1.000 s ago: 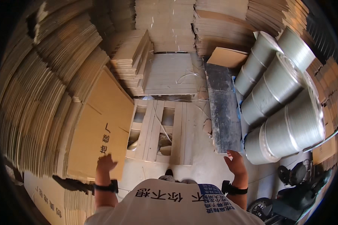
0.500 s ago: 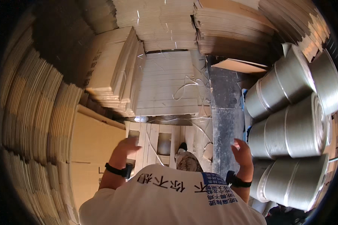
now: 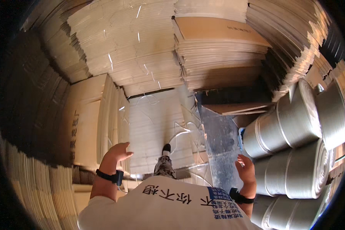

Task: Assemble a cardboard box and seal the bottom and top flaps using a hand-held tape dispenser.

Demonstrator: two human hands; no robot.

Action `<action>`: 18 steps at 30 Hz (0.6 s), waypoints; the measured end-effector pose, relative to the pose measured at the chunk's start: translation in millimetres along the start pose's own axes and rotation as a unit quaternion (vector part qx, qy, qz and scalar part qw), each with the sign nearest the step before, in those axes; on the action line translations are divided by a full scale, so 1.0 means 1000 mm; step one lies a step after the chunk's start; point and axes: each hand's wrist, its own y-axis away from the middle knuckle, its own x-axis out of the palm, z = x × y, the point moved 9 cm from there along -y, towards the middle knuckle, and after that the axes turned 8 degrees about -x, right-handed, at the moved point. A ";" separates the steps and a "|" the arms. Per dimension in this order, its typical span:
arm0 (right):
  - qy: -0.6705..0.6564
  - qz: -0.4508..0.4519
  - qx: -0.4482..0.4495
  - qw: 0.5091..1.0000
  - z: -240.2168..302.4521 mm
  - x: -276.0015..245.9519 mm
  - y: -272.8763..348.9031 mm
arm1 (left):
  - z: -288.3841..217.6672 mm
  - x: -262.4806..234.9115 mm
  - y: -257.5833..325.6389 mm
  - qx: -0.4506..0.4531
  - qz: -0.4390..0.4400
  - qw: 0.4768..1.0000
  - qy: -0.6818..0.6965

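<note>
My left hand (image 3: 118,151) hangs in the air with its fingers stretched out and the thumb apart, holding nothing. Nearest to it is a low stack of flat cardboard cartons (image 3: 89,126). Off to the right, my right hand (image 3: 245,168) is loosely curved, fingers apart and nothing in them. It hovers between a dark board (image 3: 220,147) on the floor and the big grey-silver wrapped rolls (image 3: 291,168). Each wrist wears a black strap with a small box.
Tall stacks of flattened cardboard (image 3: 119,46) rise along the far side, with another cardboard stack (image 3: 222,53) at far right. My foot (image 3: 166,148) stands on a pale sheet (image 3: 145,130). Loose white strapping (image 3: 180,134) lies in loops beside it. A bent cardboard flap (image 3: 237,109) juts over the dark board.
I have stepped forward, from the wooden slats onto the pale sheet. The far stacks show nearer, and the rolls sit lower in the view. Both hands stay empty.
</note>
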 end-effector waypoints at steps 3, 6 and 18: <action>0.084 -0.029 0.037 0.995 -0.018 0.020 -0.053 | -0.028 -0.056 -0.131 0.097 -0.034 0.994 -0.028; 0.090 -0.037 0.129 0.987 -0.032 0.045 -0.099 | -0.071 -0.110 -0.268 0.170 -0.060 0.983 -0.016; 0.064 -0.079 0.305 0.947 -0.059 0.072 -0.217 | -0.340 -0.316 -0.620 0.399 -0.179 0.899 -0.009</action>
